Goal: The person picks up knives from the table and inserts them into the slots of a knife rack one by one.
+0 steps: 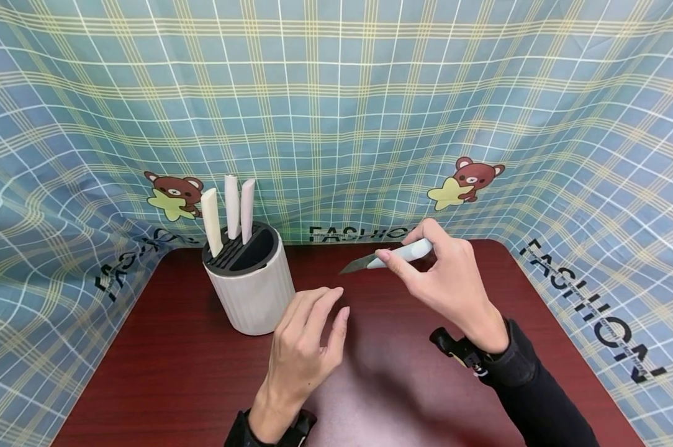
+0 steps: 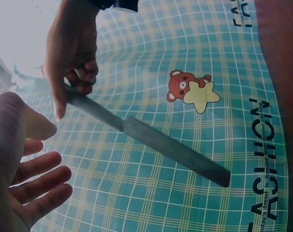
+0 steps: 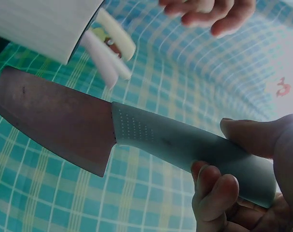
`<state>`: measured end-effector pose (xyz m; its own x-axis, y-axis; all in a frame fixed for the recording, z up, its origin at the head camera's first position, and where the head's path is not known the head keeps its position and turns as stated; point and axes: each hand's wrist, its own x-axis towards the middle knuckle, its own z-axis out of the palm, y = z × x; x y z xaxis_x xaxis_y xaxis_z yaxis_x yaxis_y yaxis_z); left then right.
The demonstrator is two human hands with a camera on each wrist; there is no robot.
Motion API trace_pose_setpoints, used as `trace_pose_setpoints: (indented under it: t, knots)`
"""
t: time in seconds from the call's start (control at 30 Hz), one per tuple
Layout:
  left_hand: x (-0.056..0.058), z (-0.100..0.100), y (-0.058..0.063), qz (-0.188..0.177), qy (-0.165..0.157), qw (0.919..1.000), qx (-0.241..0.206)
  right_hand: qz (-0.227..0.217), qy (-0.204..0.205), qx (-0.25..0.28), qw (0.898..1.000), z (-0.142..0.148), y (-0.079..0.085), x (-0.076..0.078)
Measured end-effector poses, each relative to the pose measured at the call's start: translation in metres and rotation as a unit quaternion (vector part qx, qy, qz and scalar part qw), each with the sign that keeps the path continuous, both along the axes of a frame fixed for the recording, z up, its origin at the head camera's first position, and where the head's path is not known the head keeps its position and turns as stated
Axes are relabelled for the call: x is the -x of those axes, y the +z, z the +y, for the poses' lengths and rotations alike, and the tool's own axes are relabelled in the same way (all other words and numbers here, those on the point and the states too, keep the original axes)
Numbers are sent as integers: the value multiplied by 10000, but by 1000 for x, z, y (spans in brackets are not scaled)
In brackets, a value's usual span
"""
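My right hand (image 1: 454, 282) pinches a kitchen knife (image 3: 54, 116) by its pale blue handle, thumb on one side and fingers on the other. The broad blade points left, held above the table in the head view. My left hand (image 1: 305, 338) hovers in front of a knife block (image 1: 252, 301), fingers spread and slightly bent, holding nothing. That block is a white ribbed cylinder with a black slotted top. Three knives with pale handles (image 1: 232, 208) stand in it, their blades hidden inside. In the left wrist view the knife appears nearly edge-on beyond my left fingers.
The dark red table (image 1: 163, 366) has rounded far corners. Checked blue-green cloth (image 1: 336, 124) with bear prints and black lettering hangs around its back and sides. The block stands at the table's left rear, close to the cloth.
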<state>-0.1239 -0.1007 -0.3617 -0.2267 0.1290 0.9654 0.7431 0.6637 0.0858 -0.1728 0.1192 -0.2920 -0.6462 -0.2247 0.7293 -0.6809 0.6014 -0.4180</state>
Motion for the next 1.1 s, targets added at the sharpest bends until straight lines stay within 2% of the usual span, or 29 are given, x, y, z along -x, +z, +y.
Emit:
trace_pose_setpoints:
  t: [0.27,0.57,0.83,1.1]
  knots:
    - [-2,2,1,-28,-100,9999,-10,-64,392,-38,9992,-11,3,-17]
    - [-6,3,3,-81,-204,9998,-38,-52,644,-135,9978,-20,3,-33]
    - [-6,6,7,228,-352,9991,-14,-126,1073,-358,9935,-25,3,-46]
    - [-6,8,8,321,-405,9987,5,-34,1431,-356,9891,-31,-1,-49]
